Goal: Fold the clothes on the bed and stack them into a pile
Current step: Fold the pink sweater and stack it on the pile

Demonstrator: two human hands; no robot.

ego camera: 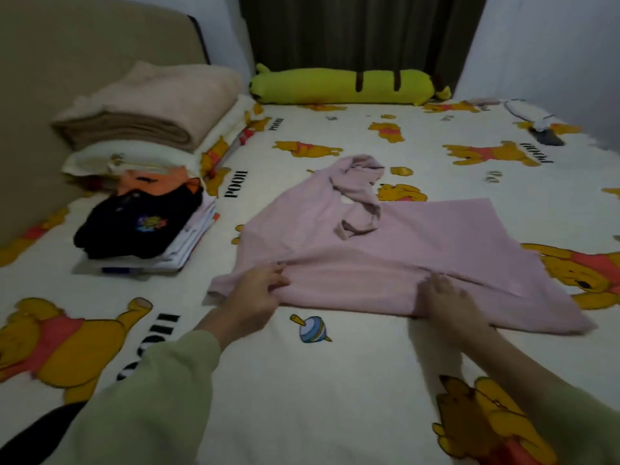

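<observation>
A pale pink shirt (385, 250) lies spread on the bed (335, 380), its near edge turned over into a fold and one sleeve bunched at the far side. My left hand (258, 290) pinches the folded edge near its left end. My right hand (446, 297) grips the same edge further right, fingers curled into the cloth. To the left stands a pile of folded clothes (141, 226) with a black garment on top and white ones beneath.
A folded beige blanket (147, 109) rests on pillows at the far left by the headboard. A long green plush bolster (345, 85) lies along the far edge under dark curtains. A small grey and white object (536, 125) sits at the far right.
</observation>
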